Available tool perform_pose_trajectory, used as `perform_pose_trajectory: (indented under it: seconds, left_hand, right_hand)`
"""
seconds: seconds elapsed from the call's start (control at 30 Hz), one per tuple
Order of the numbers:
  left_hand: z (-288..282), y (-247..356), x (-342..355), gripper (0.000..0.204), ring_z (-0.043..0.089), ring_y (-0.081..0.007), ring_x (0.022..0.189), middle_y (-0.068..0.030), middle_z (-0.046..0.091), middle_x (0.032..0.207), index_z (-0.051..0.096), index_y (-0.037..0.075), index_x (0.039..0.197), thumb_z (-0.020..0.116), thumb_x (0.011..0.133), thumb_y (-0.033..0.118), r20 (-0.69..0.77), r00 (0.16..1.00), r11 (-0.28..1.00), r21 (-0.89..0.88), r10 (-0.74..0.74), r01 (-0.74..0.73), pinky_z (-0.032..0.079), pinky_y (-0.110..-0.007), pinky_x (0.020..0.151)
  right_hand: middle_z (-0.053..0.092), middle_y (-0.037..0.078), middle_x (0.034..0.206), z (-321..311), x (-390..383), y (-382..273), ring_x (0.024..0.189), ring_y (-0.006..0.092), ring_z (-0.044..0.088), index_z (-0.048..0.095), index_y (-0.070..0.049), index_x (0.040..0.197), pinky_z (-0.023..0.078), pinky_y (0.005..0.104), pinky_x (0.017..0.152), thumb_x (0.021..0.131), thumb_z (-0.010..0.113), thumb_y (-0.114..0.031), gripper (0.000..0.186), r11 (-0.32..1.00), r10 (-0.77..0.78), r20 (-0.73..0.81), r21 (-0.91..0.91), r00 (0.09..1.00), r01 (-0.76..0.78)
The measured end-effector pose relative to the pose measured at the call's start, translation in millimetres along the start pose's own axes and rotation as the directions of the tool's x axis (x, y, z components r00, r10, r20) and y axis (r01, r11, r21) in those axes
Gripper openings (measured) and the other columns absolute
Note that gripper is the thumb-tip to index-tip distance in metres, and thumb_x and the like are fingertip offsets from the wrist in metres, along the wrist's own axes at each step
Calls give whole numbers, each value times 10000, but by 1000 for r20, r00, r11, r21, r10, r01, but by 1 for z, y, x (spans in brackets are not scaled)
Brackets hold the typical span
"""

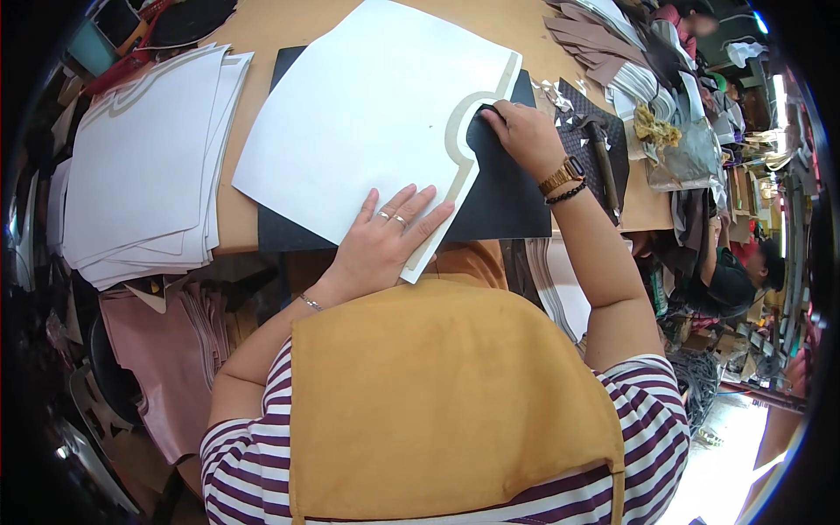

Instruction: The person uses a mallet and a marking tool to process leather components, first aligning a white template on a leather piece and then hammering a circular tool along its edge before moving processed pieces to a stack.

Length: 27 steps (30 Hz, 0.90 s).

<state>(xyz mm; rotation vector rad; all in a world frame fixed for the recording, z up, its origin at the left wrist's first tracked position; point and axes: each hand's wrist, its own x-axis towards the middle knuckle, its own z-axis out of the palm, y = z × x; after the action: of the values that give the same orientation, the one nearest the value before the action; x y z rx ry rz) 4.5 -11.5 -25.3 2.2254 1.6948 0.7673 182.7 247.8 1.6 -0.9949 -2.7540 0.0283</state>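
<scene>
A large white sheet-like panel (367, 114) lies on a black mat (503, 201). Along its right edge runs a grey-beige strip (457, 131) that bends round a curved cut-out. My left hand (385, 236) rests on the panel's lower part with the fingers spread flat, the thumb side close to the strip. Beside the cut-out, my right hand (525, 136) is closed, thumb and fingers pinched on a small dark thing (486, 111) at the panel's edge. Most of that thing is hidden by the fingers, so its kind cannot be made out.
A stack of similar white panels (144, 166) stands at the left of the table. To the right lie a hammer-like tool (604, 166) on a dark textured piece, white scraps (553, 92) and brown cut pieces (586, 39). Pinkish-brown sheets (157, 350) hang below left. Another person (735, 280) sits far right.
</scene>
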Motion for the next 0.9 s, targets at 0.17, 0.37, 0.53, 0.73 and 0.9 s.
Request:
perform_pose_trajectory:
  seconds: [0.17, 0.37, 0.53, 0.73, 0.9]
  left_hand:
    - [-14, -2, -1, 765, 405, -351, 1407, -130, 427, 1529, 400, 181, 1509, 559, 891, 604, 52, 998, 988, -152, 25, -17, 248, -645, 1121]
    - [-50, -58, 42, 951, 346, -365, 1436, -132, 340, 1580, 428, 166, 1490, 692, 743, 692, 134, 991, 1000, -23, 1, 2, 210, -639, 1150]
    - [-59, -101, 77, 1090, 243, -358, 1487, -182, 302, 1594, 414, 189, 1514, 691, 642, 783, 41, 971, 919, 334, -237, 210, 170, -640, 1168]
    - [-55, -40, 114, 1063, 520, -343, 1252, -219, 571, 1311, 489, 104, 1439, 562, 702, 868, 144, 724, 652, 575, -675, 494, 406, -517, 1007]
    - [-38, -56, 80, 970, 454, -396, 1323, -242, 468, 1439, 538, 83, 1387, 594, 741, 804, -47, 997, 843, 533, -60, 76, 341, -591, 1062]
  right_hand:
    - [683, 207, 837, -11, -21, 16, 808, 401, 663, 684, -46, 989, 536, 465, 712, 961, 593, -397, 364, 973, 184, -102, 163, 978, -166]
    - [685, 233, 1010, -3, -100, 112, 938, 413, 656, 681, -20, 1113, 526, 460, 817, 933, 630, -442, 461, 853, 500, -179, -67, 847, -518]
    - [667, 194, 1098, -5, -116, 110, 1024, 385, 617, 666, -44, 1174, 496, 470, 881, 924, 655, -420, 451, 894, 366, -329, -137, 871, -427]
    - [660, 194, 1108, -15, -81, 57, 1043, 384, 616, 655, -49, 1161, 487, 457, 893, 915, 678, -364, 401, 949, 271, -236, 230, 933, -217]
    - [663, 192, 1098, -20, -50, 38, 1011, 381, 634, 648, -56, 1158, 515, 438, 872, 884, 703, -353, 408, 976, 139, -178, 192, 974, -104]
